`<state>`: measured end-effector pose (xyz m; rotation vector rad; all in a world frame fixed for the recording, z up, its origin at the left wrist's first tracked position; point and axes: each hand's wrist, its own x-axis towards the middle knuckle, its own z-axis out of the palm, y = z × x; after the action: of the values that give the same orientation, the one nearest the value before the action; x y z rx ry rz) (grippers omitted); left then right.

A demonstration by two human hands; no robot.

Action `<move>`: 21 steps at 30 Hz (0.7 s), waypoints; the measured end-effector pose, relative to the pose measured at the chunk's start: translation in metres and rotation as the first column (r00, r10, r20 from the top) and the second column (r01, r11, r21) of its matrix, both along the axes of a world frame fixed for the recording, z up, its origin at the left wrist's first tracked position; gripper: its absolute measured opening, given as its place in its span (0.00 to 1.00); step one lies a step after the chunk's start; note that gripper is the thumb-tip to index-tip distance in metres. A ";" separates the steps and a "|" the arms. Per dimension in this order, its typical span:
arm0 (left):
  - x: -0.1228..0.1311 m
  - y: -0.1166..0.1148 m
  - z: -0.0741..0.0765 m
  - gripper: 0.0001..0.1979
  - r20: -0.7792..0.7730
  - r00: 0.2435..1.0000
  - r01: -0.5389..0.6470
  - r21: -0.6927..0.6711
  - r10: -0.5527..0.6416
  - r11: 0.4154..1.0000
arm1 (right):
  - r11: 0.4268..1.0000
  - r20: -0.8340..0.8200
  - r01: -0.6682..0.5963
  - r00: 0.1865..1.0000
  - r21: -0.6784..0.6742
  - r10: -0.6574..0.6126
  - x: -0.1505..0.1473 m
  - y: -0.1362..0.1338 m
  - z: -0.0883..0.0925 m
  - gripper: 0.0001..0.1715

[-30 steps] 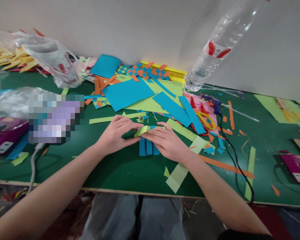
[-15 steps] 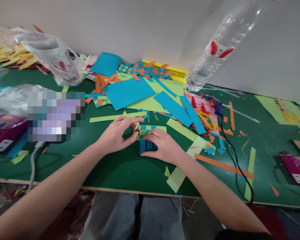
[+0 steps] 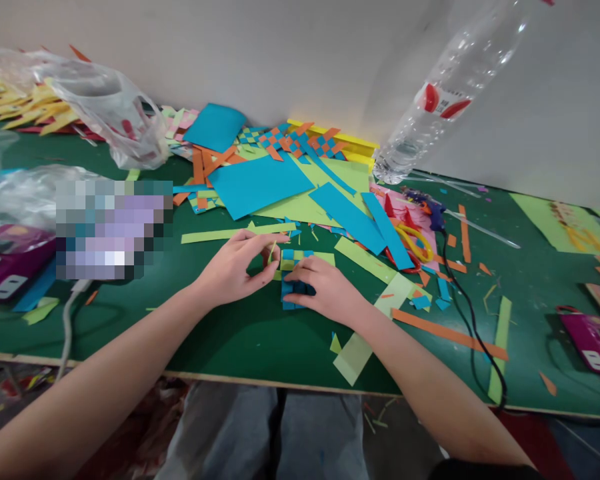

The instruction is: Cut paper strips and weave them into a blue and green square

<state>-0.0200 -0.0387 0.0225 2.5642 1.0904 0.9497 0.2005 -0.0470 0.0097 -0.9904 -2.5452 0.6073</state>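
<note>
My left hand (image 3: pixel 237 268) is closed in a loose ring, a narrow light-green paper strip (image 3: pixel 273 252) pinched at its fingertips. The strip stands nearly edge-on beside the woven paper piece. My right hand (image 3: pixel 323 287) has its fingers bent over that woven paper piece (image 3: pixel 289 264), a blue and light-green checker with blue strips running toward me. It lies on the green table, and the right fingers and palm hide part of it. A light-green end of the weave sticks out past the right knuckles.
Blue sheets (image 3: pixel 260 183), woven pieces (image 3: pixel 300 142) and scraps lie behind the hands. Yellow-handled scissors (image 3: pixel 415 241) and a glue gun (image 3: pixel 433 212) with a black cord sit to the right. A plastic bottle (image 3: pixel 445 100) leans by the wall; a blurred-out device (image 3: pixel 115 230) is left.
The green strip in my left fingers has turned more edge-on. My right fingers have shifted slightly on the woven piece, and the dark gaps between its blue strips show less.
</note>
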 end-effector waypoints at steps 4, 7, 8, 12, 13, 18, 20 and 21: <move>-0.001 0.001 -0.002 0.18 -0.008 1.000 0.018 0.007 -0.018 1.000 | 1.000 -0.020 0.002 1.000 0.028 -0.001 -0.001 0.001 -0.004 0.16; -0.002 0.002 -0.004 0.18 -0.013 1.000 0.020 0.013 -0.020 1.000 | 0.999 -0.078 0.020 0.997 0.027 -0.018 -0.001 0.003 -0.004 0.16; -0.002 0.002 -0.004 0.18 -0.014 1.000 0.019 0.020 -0.019 1.000 | 0.999 -0.102 0.037 0.994 0.025 -0.034 -0.002 0.003 -0.003 0.15; -0.002 0.003 -0.006 0.13 -0.066 0.996 0.057 0.050 -0.054 0.997 | 0.994 -0.190 0.106 0.976 -0.024 -0.108 -0.001 0.007 0.002 0.18; -0.002 0.003 -0.007 0.11 -0.080 0.994 0.079 0.064 -0.074 0.995 | 0.992 -0.204 0.119 0.971 -0.043 -0.125 -0.001 0.007 0.002 0.19; -0.003 0.003 -0.006 0.15 -0.098 0.988 0.138 0.164 -0.123 0.977 | 0.971 -0.258 0.189 0.940 -0.145 -0.222 0.000 0.009 0.002 0.17; -0.003 0.003 -0.005 0.16 -0.085 0.991 0.119 0.190 -0.105 0.974 | 0.962 -0.267 0.214 0.930 -0.168 -0.253 0.001 0.009 0.001 0.16; -0.003 0.003 -0.004 0.15 -0.077 0.992 0.112 0.199 -0.098 0.974 | 0.960 -0.267 0.223 0.927 -0.167 -0.261 0.000 0.010 0.000 0.16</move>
<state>-0.0235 -0.0359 0.0183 2.8040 0.9050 1.0033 0.2009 -0.0374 0.0099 -1.1487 -2.1115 0.7933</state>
